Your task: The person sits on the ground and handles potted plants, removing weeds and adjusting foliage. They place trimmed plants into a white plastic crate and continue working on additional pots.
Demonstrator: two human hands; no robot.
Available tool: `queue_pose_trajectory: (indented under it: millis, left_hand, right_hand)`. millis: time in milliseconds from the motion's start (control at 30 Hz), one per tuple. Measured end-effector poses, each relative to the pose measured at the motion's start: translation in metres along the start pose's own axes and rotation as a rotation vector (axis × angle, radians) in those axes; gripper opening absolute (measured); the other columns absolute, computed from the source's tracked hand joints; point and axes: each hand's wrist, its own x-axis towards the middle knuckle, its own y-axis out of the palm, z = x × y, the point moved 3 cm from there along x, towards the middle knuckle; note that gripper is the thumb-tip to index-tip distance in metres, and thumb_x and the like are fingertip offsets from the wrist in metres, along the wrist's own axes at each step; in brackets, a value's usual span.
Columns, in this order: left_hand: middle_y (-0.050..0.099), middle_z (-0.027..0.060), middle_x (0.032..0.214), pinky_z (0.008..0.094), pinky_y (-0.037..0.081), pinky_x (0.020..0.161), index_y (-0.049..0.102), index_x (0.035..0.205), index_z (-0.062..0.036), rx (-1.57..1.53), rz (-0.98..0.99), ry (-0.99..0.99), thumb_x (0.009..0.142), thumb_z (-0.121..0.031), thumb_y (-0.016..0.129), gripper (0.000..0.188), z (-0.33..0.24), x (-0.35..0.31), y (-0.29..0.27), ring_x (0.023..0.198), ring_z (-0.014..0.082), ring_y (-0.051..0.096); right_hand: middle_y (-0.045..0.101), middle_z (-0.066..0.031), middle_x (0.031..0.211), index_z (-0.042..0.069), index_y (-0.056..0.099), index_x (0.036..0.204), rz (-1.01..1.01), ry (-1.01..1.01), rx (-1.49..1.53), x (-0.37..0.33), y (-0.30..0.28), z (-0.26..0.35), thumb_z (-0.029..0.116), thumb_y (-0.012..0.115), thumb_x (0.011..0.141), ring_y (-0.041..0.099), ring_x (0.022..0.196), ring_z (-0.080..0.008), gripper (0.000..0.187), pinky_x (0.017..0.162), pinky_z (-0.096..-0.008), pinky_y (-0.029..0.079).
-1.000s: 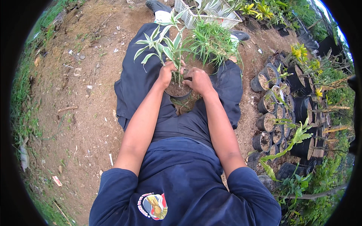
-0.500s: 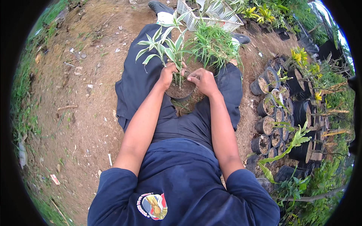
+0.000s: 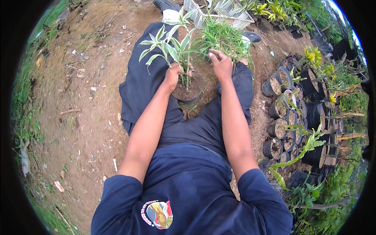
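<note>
A dracaena-like plant (image 3: 178, 46) with white-edged leaves stands in a round dark pot (image 3: 190, 100) of brown soil between my legs. My left hand (image 3: 172, 76) is closed around its stems, just above the soil at the pot's left side. Clear of the pot, my right hand (image 3: 221, 67) is raised at its upper right, beside a bushy clump of green grass-like leaves (image 3: 223, 39). Its fingers are loosely stretched toward the left, and I see nothing in them.
Beyond the clump sits a white plastic crate (image 3: 231, 20) with striped leafy plants. Several dark pots (image 3: 277, 129) of soil crowd together on the right, with a long green frond (image 3: 307, 147) leaning over them. Bare brown soil (image 3: 86, 129) with small litter stretches to the left.
My right hand has left the pot's rim and moved up and right to the grass-like clump, its fingers loosening. My left hand keeps hold of the stems.
</note>
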Motion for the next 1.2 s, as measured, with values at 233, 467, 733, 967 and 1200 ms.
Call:
queue_pose_trajectory:
  millis: [233,467,733,967,1200]
  left_hand:
    - [0.061,0.0104,0.071,0.0354,0.052,0.075,0.069,0.100,0.0031,-0.055,0.096,0.055,0.099,-0.026,0.044,0.038,0.004,0.000,0.001,0.067,0.0202,0.060]
    - [0.063,0.0128,0.073,0.0359,0.051,0.073,0.069,0.101,0.0060,-0.087,0.099,0.017,0.081,-0.019,0.050,0.037,0.000,-0.002,0.005,0.069,0.0223,0.062]
    - [0.066,0.0120,0.075,0.0341,0.052,0.074,0.071,0.102,0.0057,-0.080,0.081,0.018,0.084,-0.020,0.050,0.038,0.002,-0.002,0.005,0.070,0.0210,0.063]
    - [0.066,0.0120,0.080,0.0352,0.051,0.080,0.070,0.106,0.0047,-0.046,0.093,0.021,0.083,-0.018,0.051,0.038,0.001,-0.002,0.000,0.075,0.0219,0.062]
    - [0.067,0.0056,0.091,0.0332,0.049,0.088,0.069,0.120,0.0006,0.025,0.008,0.034,0.096,-0.020,0.059,0.033,0.006,0.001,-0.002,0.090,0.0183,0.062]
  right_hand:
    - [0.079,-0.0143,0.113,0.016,0.086,0.115,0.191,-0.286,-0.224,-0.060,0.027,-0.008,0.021,0.084,0.089,0.076,0.107,-0.0360,0.027,0.095,-0.0452,0.060]
    - [0.077,-0.0084,0.105,0.021,0.089,0.103,0.270,-0.274,-0.302,-0.067,0.028,0.001,0.023,0.087,0.087,0.075,0.102,-0.0319,0.016,0.091,-0.0460,0.060]
    - [0.075,-0.0099,0.107,0.013,0.087,0.103,0.178,-0.194,-0.296,-0.068,0.023,-0.004,0.024,0.086,0.090,0.075,0.098,-0.0312,0.017,0.086,-0.0441,0.059]
    - [0.080,-0.0121,0.087,0.008,0.084,0.109,0.540,0.096,-0.282,-0.014,-0.021,0.007,0.027,0.083,0.097,0.075,0.080,-0.0222,0.023,0.079,-0.0389,0.058]
    - [0.081,-0.0142,0.112,0.012,0.065,0.151,-0.259,-0.143,-0.458,0.031,-0.045,0.036,0.037,0.080,0.096,0.075,0.112,-0.0352,0.063,0.104,-0.0463,0.054]
